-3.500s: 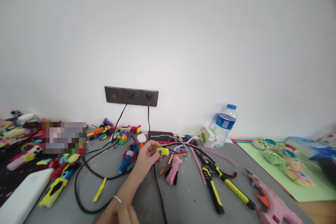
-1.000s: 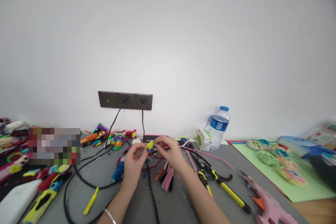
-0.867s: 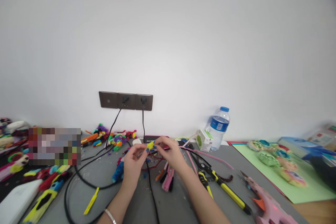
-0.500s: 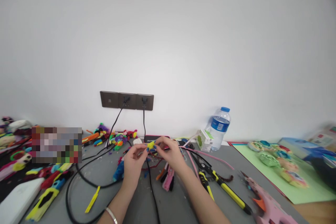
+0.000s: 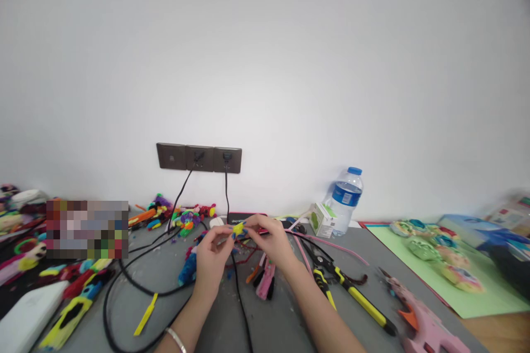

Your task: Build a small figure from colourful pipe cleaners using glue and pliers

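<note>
A small fuzzy yellow piece (image 5: 238, 229), which looks like pipe cleaner, is pinched between both hands above the grey table. My left hand (image 5: 213, 251) grips its left side with thumb and forefinger. From the right, my right hand (image 5: 269, 240) holds the other side with the fingertips. Its exact shape is partly covered by the fingers. Below the hands lie a pink and black fuzzy piece (image 5: 265, 282) and, beside the left wrist, a blue fuzzy piece (image 5: 188, 269). Pink pipe cleaners (image 5: 339, 250) stretch out to the right.
Yellow-black pliers (image 5: 364, 303) and a pink glue gun (image 5: 430, 320) lie at right. A water bottle (image 5: 346, 201) and small box (image 5: 323, 219) stand by the wall. Black cables (image 5: 110, 298) loop across the table from the sockets (image 5: 199, 158). Fuzzy figures (image 5: 72, 309) crowd the left.
Both hands stay almost in place around the yellow piece; the right fingers have shifted slightly. Otherwise the view has moved only a little.
</note>
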A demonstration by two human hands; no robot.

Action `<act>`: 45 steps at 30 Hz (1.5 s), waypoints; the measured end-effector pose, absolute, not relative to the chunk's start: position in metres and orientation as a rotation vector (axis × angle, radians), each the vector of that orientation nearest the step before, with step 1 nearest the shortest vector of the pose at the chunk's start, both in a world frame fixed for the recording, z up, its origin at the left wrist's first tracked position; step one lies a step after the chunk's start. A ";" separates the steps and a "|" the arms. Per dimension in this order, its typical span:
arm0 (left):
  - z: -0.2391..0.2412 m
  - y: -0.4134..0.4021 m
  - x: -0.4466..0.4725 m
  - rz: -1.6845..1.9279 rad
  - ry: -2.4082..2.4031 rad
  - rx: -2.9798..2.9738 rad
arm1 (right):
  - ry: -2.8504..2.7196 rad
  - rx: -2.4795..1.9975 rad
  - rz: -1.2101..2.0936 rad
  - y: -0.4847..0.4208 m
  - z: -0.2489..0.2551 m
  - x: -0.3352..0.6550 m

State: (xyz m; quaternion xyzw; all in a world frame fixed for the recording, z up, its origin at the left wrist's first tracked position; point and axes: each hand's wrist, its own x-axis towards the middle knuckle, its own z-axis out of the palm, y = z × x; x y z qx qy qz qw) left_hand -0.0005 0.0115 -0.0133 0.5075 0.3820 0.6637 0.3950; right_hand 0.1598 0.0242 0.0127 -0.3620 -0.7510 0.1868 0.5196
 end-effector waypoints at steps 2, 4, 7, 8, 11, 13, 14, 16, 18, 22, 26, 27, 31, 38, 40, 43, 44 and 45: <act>-0.014 0.011 -0.001 1.688 0.964 1.297 | -1.792 -0.840 0.460 0.024 0.013 0.159; -0.015 0.011 -0.002 1.692 0.962 1.306 | -1.788 -0.824 0.478 0.024 0.014 0.158; -0.016 0.011 -0.003 1.690 0.960 1.317 | -1.775 -0.825 0.501 0.022 0.017 0.158; -0.017 0.011 -0.004 1.690 0.958 1.325 | -1.768 -0.826 0.503 0.022 0.017 0.157; -0.018 0.010 -0.006 1.690 0.956 1.379 | -1.757 -0.824 0.492 0.022 0.017 0.157; -0.017 0.010 -0.007 1.689 0.956 1.436 | -1.760 -0.828 0.478 0.022 0.016 0.157; -0.017 0.010 -0.008 1.691 0.956 1.463 | -1.764 -0.831 0.470 0.022 0.015 0.158; -0.016 0.009 -0.009 1.692 0.953 1.505 | -1.771 -0.834 0.459 0.022 0.014 0.158; -0.015 0.009 -0.009 1.692 0.952 1.530 | -1.771 -0.839 0.471 0.022 0.013 0.158; -0.016 0.009 -0.008 1.710 0.947 1.560 | -1.734 -0.847 0.521 0.024 0.010 0.159; -0.018 0.010 -0.007 1.731 0.911 1.576 | -1.740 -0.793 0.505 0.027 0.009 0.158; -0.019 0.010 -0.006 1.739 0.904 1.571 | -1.741 -0.783 0.495 0.028 0.009 0.158; -0.019 0.011 -0.005 1.766 0.888 1.525 | -1.764 -0.776 0.435 0.027 0.011 0.157; -0.020 0.011 -0.005 1.741 0.890 1.471 | -1.783 -0.787 0.508 0.025 0.012 0.156; -0.020 0.011 -0.005 1.736 0.895 1.470 | -1.763 -0.805 0.614 0.025 0.011 0.157; -0.018 0.012 -0.005 1.765 0.903 1.453 | -1.738 -0.769 0.766 0.026 0.010 0.159; -0.018 0.013 -0.005 1.779 0.903 1.443 | -1.726 -0.746 0.816 0.026 0.010 0.160; -0.018 0.013 -0.004 1.788 0.900 1.434 | -1.712 -0.727 0.864 0.026 0.009 0.159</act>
